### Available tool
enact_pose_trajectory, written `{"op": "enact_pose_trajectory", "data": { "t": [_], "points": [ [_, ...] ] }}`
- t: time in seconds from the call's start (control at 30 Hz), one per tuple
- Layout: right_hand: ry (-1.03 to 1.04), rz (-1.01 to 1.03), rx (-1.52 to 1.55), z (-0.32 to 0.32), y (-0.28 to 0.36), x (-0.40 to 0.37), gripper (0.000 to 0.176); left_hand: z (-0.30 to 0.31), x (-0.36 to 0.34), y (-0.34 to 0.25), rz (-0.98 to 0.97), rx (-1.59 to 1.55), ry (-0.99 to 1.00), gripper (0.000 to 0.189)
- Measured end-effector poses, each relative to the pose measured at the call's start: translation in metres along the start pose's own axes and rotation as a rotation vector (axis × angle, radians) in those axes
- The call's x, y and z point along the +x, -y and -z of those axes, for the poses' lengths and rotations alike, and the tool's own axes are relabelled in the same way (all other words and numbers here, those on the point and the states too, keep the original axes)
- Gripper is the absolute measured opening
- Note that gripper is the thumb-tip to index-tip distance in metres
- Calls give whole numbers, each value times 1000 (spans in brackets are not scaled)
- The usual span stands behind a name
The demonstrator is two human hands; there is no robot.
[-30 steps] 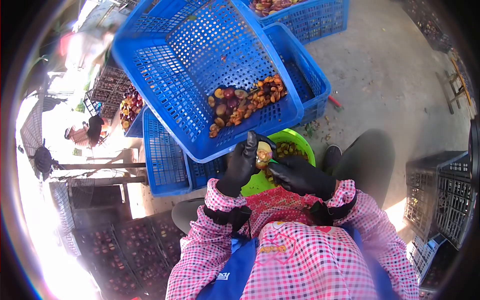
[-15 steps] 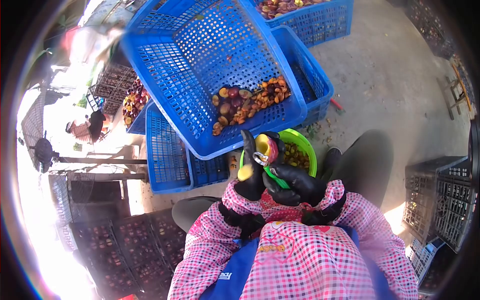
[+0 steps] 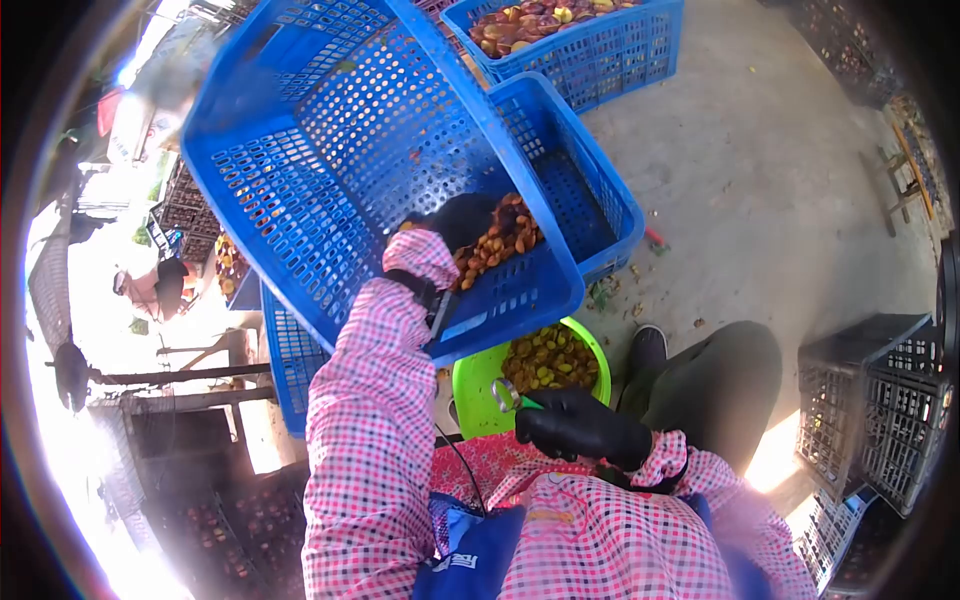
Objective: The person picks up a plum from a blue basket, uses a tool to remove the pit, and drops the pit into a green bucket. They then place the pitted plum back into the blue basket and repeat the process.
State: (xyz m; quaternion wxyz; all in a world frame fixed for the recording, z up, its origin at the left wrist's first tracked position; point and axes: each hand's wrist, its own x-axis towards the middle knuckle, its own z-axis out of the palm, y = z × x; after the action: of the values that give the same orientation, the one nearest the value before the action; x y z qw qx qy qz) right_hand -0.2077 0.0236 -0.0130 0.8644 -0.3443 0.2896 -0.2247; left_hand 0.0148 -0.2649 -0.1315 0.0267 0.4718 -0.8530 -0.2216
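Note:
My left hand (image 3: pixel 462 222), in a black glove, reaches into the tilted blue crate (image 3: pixel 300 170) beside a heap of orange-brown fruit pieces (image 3: pixel 500 238); its fingers are dark and hard to make out. In my right hand (image 3: pixel 585 428), also black-gloved, is a tool with a green handle and a metal ring (image 3: pixel 505 394) at its end. Below the crate's lower edge, the bright green basin (image 3: pixel 478 400) holds many yellow-brown pieces (image 3: pixel 552 358).
Another blue crate (image 3: pixel 620 215) stands behind the tilted one, and a fruit-filled blue crate (image 3: pixel 625 65) is at the top. Black crates (image 3: pixel 860 400) are stacked at the right. A person (image 3: pixel 160 287) sits far left. A small red object (image 3: pixel 655 237) lies on the floor.
My left hand has moved from beside the tool up into the tilted crate. The cut fruit is no longer at the ring. My right hand has lowered slightly with the tool.

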Motion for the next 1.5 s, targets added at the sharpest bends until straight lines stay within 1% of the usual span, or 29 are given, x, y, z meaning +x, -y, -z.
{"op": "enact_pose_trajectory", "data": {
  "t": [0.03, 0.1, 0.13, 0.27, 0.37, 0.4, 0.47, 0.53, 0.57, 0.63, 0.67, 0.7, 0.73, 0.77, 0.8, 0.83, 0.9, 0.93, 0.97, 1.03, 1.1, 1.17, 1.2, 1.27, 1.3, 1.37, 1.4, 1.47, 1.5],
  "points": [
    [-8, -1, 0, 3, 0, 2, 36, -4, 15, 2, 77, -134, 229, 31],
    [-40, 111, -97, 7, 0, 4, 28, -14, 29, -15, -104, 181, 277, 39],
    [-56, 109, -92, 8, 1, 4, 29, 19, 12, -66, 157, 70, 233, 41],
    [-74, 176, -152, 9, -3, 9, 29, 17, 6, -43, 102, 198, 341, 39],
    [-76, 217, -164, 7, -2, 9, 29, -7, 20, -22, -25, 161, 382, 39],
    [-92, 173, -179, 5, 0, 8, 29, -11, 22, -19, -59, 141, 395, 40],
    [-104, 136, -202, 3, 2, 6, 29, -11, 19, -6, -63, 108, 385, 40],
    [-158, 114, -275, 3, 2, 4, 26, 12, 6, -9, 137, -306, 232, 43],
    [-153, 125, -278, 5, -4, 8, 26, 24, -5, -10, -94, -99, 6, 42],
    [-477, 507, -643, 8, -19, 19, 22, 51, -47, -47, 435, -1352, 74, 42],
    [-667, 624, -599, -1, -8, 18, 20, 63, -76, -67, 333, -1434, 91, 43],
    [-657, 629, -600, -2, -2, 17, 20, 74, -106, -90, 229, -1516, 107, 46],
    [-691, 637, -704, -2, 2, 16, 20, 76, -123, -125, 336, -1324, -205, 52],
    [-725, 645, -807, -3, 4, 16, 20, 70, -140, -122, 406, -1388, -94, 59],
    [-746, 721, -832, -4, 3, 20, 21, 77, -161, -145, 431, -1351, -2, 62],
    [-738, 719, -831, -5, 0, 23, 21, 82, -183, -170, 456, -1315, 93, 64],
    [-748, 754, -992, -9, -9, 25, 22, 46, -214, -155, 404, -1484, 220, 67],
    [-734, 719, -1001, -11, -13, 25, 24, 30, -227, -151, 384, -1606, 219, 64],
    [-729, 719, -1003, -14, -17, 25, 24, 19, -233, -154, 385, -1608, 214, 64],
    [-687, 680, -932, -19, -23, 27, 25, 2, -242, -162, 341, -1250, -209, 70],
    [-655, 632, -937, -24, -24, 25, 26, 0, -249, -165, 348, -1192, -213, 71],
    [-626, 587, -942, -26, -26, 25, 27, 2, -241, -177, 244, -1209, -381, 73],
    [-608, 591, -937, -26, -28, 27, 29, 3, -242, -176, 245, -1207, -386, 73],
    [-588, 596, -927, -27, -30, 28, 30, 6, -245, -173, 354, -1529, -304, 59],
    [-575, 599, -916, -29, -27, 26, 31, 5, -245, -171, 357, -1527, -303, 59],
    [-567, 599, -903, -27, -25, 26, 31, 0, -242, -168, 316, -1726, -284, 62],
    [-557, 601, -877, -26, -27, 26, 31, 0, -242, -168, 320, -1727, -276, 62],
    [-541, 601, -849, -24, -31, 27, 31, 2, -244, -168, 331, -1511, -275, 68],
    [-550, 601, -836, -23, -33, 27, 31, 0, -244, -167, 333, -1509, -276, 68]
  ]
}}
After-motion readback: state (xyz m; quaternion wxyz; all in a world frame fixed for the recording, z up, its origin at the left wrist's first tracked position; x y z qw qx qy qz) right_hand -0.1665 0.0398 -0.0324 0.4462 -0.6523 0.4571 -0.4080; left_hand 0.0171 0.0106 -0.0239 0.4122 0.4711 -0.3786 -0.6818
